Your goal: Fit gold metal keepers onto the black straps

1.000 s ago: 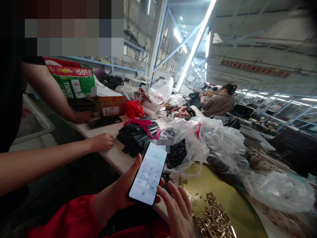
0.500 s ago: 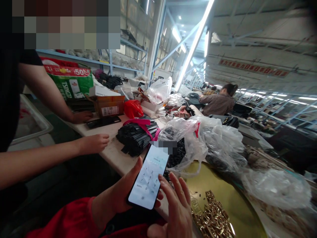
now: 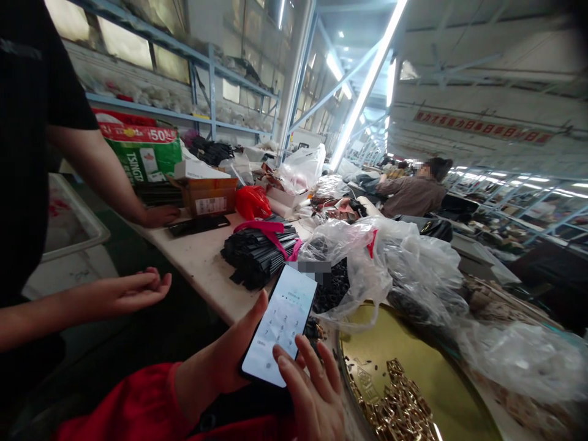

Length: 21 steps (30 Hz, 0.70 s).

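Observation:
A smartphone (image 3: pixel 287 306) lies tilted in my left hand (image 3: pixel 227 352), the thumb along its near edge and the fingers curled round from beneath. Its lit screen shows a number keypad with a row of small dots above. Over the lower part of the screen is my right hand (image 3: pixel 316 392), fingers apart, with a fingertip at or just above the lowest row of keys. Beyond the phone sits a bundle of black strips (image 3: pixel 260 254) tied with a pink band. To the right, a round gold-coloured tray (image 3: pixel 413 349) bears a heap of small gold metal pieces (image 3: pixel 404 401).
At left a co-worker in black has one hand (image 3: pixel 160 215) on the table (image 3: pixel 197 263) and another hand (image 3: pixel 144 288) held palm up. A cardboard box (image 3: pixel 209 193), a red plastic bag (image 3: pixel 253 202) and clear plastic bags (image 3: pixel 422 263) crowd the tabletop. Another person (image 3: pixel 413 190) sits farther back.
My right fingertip has moved down and left to the bottom of the keypad. Dots on the screen have darkened. The co-worker's nearer hand has drawn back left and turned palm up.

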Motion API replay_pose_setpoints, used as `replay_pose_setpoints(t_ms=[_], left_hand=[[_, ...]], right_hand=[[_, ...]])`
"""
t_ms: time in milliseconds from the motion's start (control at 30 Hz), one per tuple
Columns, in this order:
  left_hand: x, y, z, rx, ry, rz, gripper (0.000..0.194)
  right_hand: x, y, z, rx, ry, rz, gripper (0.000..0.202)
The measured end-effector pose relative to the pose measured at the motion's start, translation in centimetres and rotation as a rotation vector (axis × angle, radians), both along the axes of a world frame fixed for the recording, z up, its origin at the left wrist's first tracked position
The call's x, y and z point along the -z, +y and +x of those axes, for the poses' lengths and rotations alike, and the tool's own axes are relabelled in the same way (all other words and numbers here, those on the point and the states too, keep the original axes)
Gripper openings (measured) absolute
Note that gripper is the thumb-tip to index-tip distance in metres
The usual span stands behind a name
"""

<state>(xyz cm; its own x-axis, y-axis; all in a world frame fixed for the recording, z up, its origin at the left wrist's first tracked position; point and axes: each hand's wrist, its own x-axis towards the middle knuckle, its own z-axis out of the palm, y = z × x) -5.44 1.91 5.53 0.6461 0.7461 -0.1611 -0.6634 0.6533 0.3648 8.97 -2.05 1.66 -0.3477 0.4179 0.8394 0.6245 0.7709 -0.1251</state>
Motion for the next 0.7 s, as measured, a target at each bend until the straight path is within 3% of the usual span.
replay_pose_setpoints(t_ms=[100, 300, 533, 700], left_hand=[[-0.2, -0.2, -0.1, -0.017, -0.011, -0.006, 0.073], [0.1, -0.2, -0.6, 0.011, -0.003, 0.021, 0.071], [0.3, -0.5, -0.7, 0.018, 0.028, 0.029, 0.076], [-0.3, -0.8, -0.4, 0.004, 0.023, -0.005, 0.071]], right_hand=[[-0.3, 0.5, -0.1, 0.018, -0.022, 0.019, 0.047], [-0.8, 1.7, 0.2, 0.072, -0.056, 0.030, 0.067], [-1.2, 1.9, 0.7, 0.135, -0.044, 0.044, 0.065], [-1.9, 2.3, -1.4, 0.048, -0.045, 0.094, 0.062]])
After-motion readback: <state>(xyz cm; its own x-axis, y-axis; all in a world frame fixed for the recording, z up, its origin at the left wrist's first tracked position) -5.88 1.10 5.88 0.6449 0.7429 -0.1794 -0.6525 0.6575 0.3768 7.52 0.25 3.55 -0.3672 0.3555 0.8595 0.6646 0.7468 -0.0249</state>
